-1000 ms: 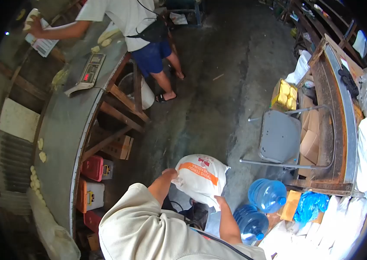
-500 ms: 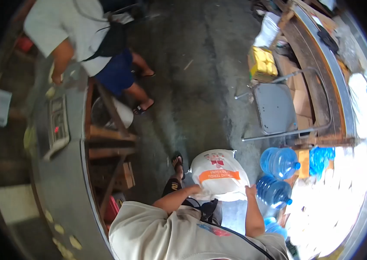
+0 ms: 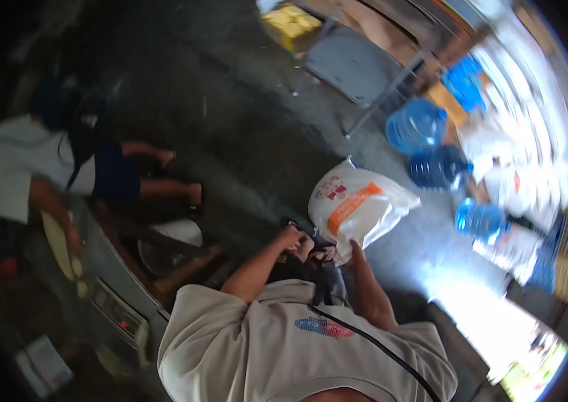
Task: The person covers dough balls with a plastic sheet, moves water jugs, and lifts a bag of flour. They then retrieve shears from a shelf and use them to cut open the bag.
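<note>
A white flour sack [image 3: 341, 208] with an orange band and red print is in front of my legs, tilted, its loose right end spread out. Closed on the sack's near edge is my right hand [image 3: 353, 253]. My left hand [image 3: 291, 238] is just beside the sack's left edge, close to my foot. Blur smears its fingers, so I cannot tell whether it grips anything.
Large blue water bottles [image 3: 416, 126] stand right of the sack. Beyond them is a grey folding chair [image 3: 351, 63] by a yellow pack [image 3: 291, 25]. At left, another person [image 3: 43, 157] leans by a counter holding a digital scale [image 3: 120, 311].
My view has turned right. The sack has turned and tilted, its right end now stretched out. My left hand has shifted from the sack's near edge to beside its left edge.
</note>
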`<state>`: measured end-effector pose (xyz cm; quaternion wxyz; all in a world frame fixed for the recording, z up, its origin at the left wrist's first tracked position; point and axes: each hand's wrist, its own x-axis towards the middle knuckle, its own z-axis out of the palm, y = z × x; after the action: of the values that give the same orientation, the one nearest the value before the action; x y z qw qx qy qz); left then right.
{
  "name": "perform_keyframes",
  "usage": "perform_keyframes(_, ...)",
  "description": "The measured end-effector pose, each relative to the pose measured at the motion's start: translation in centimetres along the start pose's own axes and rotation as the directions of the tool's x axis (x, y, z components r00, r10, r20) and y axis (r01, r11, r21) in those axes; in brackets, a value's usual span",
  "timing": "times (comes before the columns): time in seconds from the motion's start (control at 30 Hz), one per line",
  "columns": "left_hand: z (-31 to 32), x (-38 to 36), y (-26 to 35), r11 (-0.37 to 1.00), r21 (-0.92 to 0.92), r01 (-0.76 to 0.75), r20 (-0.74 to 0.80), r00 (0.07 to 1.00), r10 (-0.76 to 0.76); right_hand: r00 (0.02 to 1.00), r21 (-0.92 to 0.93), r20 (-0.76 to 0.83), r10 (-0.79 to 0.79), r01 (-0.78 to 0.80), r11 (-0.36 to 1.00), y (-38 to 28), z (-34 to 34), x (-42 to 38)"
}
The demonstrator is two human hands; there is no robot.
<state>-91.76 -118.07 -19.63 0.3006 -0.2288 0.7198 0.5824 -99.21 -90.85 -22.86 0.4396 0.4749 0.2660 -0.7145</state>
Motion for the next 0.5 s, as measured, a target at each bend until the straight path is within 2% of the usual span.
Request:
perform_keyframes(0.03, -2.3, -1.2, 1.7, 0.933, -0.183, 0.310, -0.035, 0.946, -0.321, 0.999, -0.009, -0.047, -0.007, 0.007, 1.000, -0.1, -0.9, 0.9)
perform_keyframes(0.07, -4.8, -0.9, 0.0, 0.939, -0.065, 0.339, -0.032, 0.939, -0.342, 0.993, 0.025, 0.114, 0.034, -0.037, 0.999, -0.3, -2.6, 2.8)
perform_keyframes(0.1, -6.6, -1.1, -0.8, 0.918, -0.116, 0.379, -0.104, 0.915, -0.391, 0.995, -0.074, 0.084, 0.044, -0.038, 0.997, -0.6, -1.1, 0.6)
perform_keyframes(0.13, -8.2, -1.7, 0.0, 0.927, -0.075, 0.368, -0.163, 0.912, -0.375, 0.991, -0.196, -0.018, 0.134, -0.134, 0.971, -1.3, 0.1, -0.8)
perform_keyframes(0.17, -9.3, -2.4, 1.6, 0.935, -0.043, 0.353, -0.217, 0.910, -0.354, 0.995, -0.247, -0.074, 0.061, -0.078, 0.966, -0.6, -0.9, 0.6)
perform_keyframes(0.23, -10.4, -1.7, 5.0, 0.930, 0.043, 0.364, -0.236, 0.908, -0.345, 0.982, -0.396, -0.186, 0.039, -0.111, 0.911, -0.7, 1.2, -1.9)
perform_keyframes(0.27, -9.5, -0.5, 7.5, 0.933, 0.087, 0.350, -0.212, 0.921, -0.326, 0.988, -0.293, -0.155, 0.022, -0.067, 0.954, -0.3, 1.4, -1.9)
perform_keyframes(0.3, -8.3, 1.1, 9.8, 0.954, 0.138, 0.265, -0.221, 0.947, -0.231, 0.992, -0.190, -0.124, 0.003, -0.027, 0.981, 0.1, 0.9, -1.5)
perform_keyframes(0.33, -7.3, 2.6, 11.6, 0.965, 0.189, 0.184, -0.222, 0.965, -0.141, 0.998, -0.097, -0.055, 0.005, -0.011, 0.995, 1.1, -1.8, 2.7)
perform_keyframes(0.37, -5.8, 4.9, 13.1, 0.890, 0.456, -0.033, -0.220, 0.964, 0.148, 0.998, -0.056, -0.062, -0.012, 0.009, 0.998, 1.4, -1.7, 2.6)
perform_keyframes(0.4, -3.7, 7.3, 14.7, 0.707, 0.668, -0.233, -0.134, 0.896, 0.423, 0.977, -0.195, -0.213, -0.021, -0.022, 0.981, 1.7, -0.6, 2.3)
perform_keyframes(0.43, -0.9, 9.0, 17.6, 0.572, 0.708, -0.414, -0.019, 0.799, 0.601, 0.926, -0.328, -0.374, -0.052, -0.080, 0.941, 1.3, 0.0, 1.9)
perform_keyframes(0.47, 2.3, 9.7, 22.0, 0.415, 0.709, -0.571, 0.089, 0.656, 0.750, 0.938, -0.106, -0.346, 0.006, -0.046, 0.993, 1.4, 0.8, 2.0)
perform_keyframes(0.5, 5.4, 9.3, 27.4, 0.355, 0.670, -0.652, 0.285, 0.668, 0.688, 0.953, 0.130, -0.298, 0.053, -0.015, 0.991, 2.8, 1.2, 2.0)
